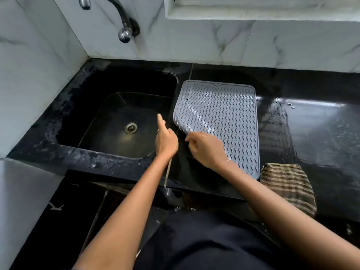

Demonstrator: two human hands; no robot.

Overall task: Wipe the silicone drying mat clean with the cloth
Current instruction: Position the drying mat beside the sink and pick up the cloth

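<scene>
Grey ribbed silicone drying mat flat on black counter, at 3 o'clock from sink. Right hand pinching its near-left corner; left hand loosely curled, pointing, holding nothing obvious. Better to drop the corner flat, then grab striped brown cloth at 5 o'clock.

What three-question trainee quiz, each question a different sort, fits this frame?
1. True or false: the striped brown cloth is in a hand.
2. Which hand touches the grey ribbed silicone drying mat? A left hand B right hand
3. Fill in: the mat's left edge curls up beside the black stone ____.

Key: 1 false, it lies on the black countertop by the mat's near corner. 2 B. 3 sink.
</scene>
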